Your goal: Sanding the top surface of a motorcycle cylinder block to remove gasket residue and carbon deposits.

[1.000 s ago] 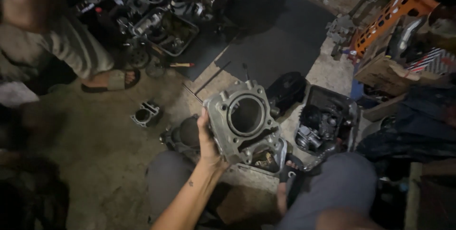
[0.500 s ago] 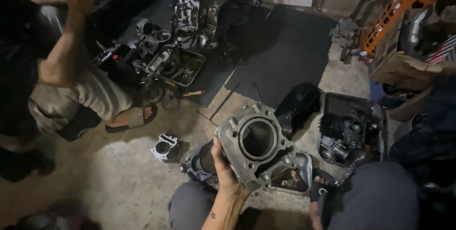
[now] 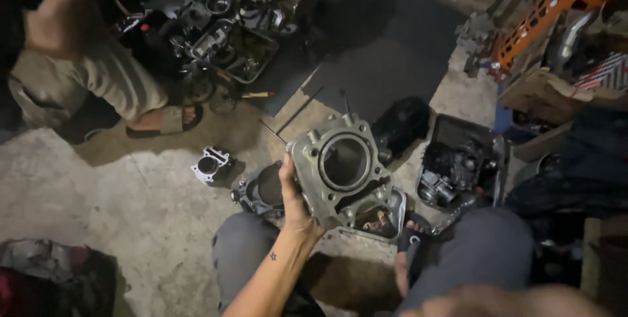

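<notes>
My left hand (image 3: 296, 204) grips a grey metal engine cylinder block (image 3: 313, 160) by its left edge. The block is held up over my knees, tilted, with its large round bore facing me. Under it a small metal tray (image 3: 392, 209) holds brass-coloured bits, and a dark round engine part (image 3: 256, 193) lies beside my left knee. My foot in a black-strapped sandal (image 3: 407, 235) rests beside the tray. A blurred skin-coloured shape (image 3: 497, 302) crosses the bottom edge; my right hand is not visible.
Another person (image 3: 85, 75) in a sandal (image 3: 163, 121) crouches at the upper left by a pile of engine parts (image 3: 222, 29). A small cylinder (image 3: 209, 163) sits on the concrete floor. A black tray (image 3: 487, 143) with engine parts, a dark mat (image 3: 392, 49) and an orange frame (image 3: 543, 9) are on the right.
My left hand keeps hold of the cylinder block, which sits in nearly the same pose. The view has swung, and the other person's raised arm has come down.
</notes>
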